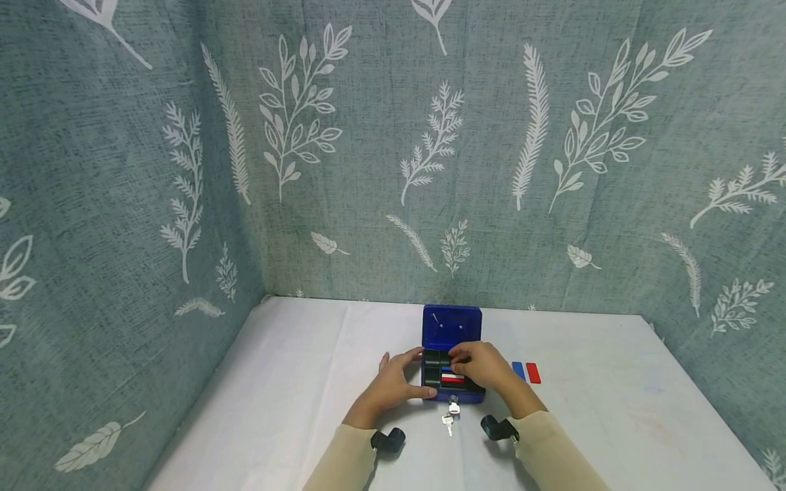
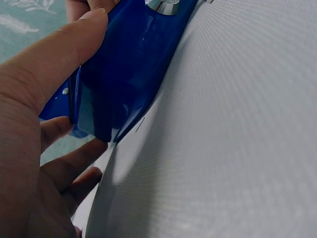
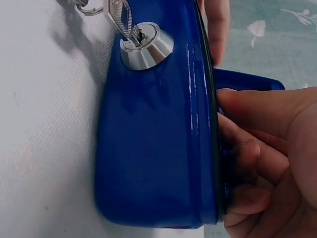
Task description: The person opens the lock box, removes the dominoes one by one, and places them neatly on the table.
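Blue box (image 3: 143, 124) sits on the white cloth (image 1: 307, 368) between my hands, its lid (image 1: 451, 335) raised at the far side. My left hand (image 1: 393, 385) grips the box's left side, thumb against the near edge and index finger stretched to the far corner. My right hand (image 1: 484, 365) comes over the box's right side, fingers bent down into the black tray (image 1: 432, 377) (their tips are partly hidden, so I cannot tell whether they pinch anything). Both forearms reach from the near side of the box, angled inward.

I count one silver lock (image 3: 147, 57) and two keys: one key (image 3: 120, 20) stands in the lock, the second key (image 1: 448, 423) shows on my side of the box. Inside the box I see three strips, an inner blue strip (image 1: 447, 369), a white strip (image 1: 452, 375) and an inner red strip (image 1: 452, 380); right of the box lie two more, an outer blue strip (image 1: 518, 370) and an outer red strip (image 1: 533, 373).

The box's lock side faces me, its long axis running left to right, like the inner strips. The outer pair point away from me, far ends leaning left.
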`<state>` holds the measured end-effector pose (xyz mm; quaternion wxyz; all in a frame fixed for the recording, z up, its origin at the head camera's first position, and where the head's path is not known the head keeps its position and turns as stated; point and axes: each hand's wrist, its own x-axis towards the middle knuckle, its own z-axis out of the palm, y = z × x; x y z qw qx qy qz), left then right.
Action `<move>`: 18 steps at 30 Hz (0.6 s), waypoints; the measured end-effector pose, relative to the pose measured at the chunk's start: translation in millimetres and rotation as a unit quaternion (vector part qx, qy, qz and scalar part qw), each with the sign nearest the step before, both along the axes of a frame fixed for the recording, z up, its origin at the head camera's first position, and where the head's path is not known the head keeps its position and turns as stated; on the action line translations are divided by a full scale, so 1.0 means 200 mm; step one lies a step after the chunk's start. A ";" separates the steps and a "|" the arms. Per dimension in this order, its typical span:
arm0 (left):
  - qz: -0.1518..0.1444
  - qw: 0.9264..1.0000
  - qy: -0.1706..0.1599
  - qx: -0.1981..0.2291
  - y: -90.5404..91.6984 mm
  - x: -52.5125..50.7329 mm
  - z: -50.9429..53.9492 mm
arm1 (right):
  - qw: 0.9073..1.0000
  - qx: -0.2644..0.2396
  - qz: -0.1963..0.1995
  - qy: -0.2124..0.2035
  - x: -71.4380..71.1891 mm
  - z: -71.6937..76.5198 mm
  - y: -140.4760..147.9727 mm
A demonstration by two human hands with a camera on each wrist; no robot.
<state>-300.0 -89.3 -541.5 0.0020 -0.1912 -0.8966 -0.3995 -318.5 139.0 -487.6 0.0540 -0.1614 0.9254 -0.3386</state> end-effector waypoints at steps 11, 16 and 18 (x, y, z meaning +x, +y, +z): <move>-0.004 1.000 0.004 0.002 0.00 -0.01 -0.01 | 1.000 0.018 -0.007 -0.004 0.01 -0.02 -0.01; -0.002 1.000 0.001 0.001 0.00 -0.01 -0.01 | 1.000 0.020 -0.006 -0.003 0.01 -0.02 -0.01; -0.001 1.000 0.000 0.002 0.00 0.00 -0.01 | 1.000 0.019 -0.008 -0.004 0.02 -0.01 -0.01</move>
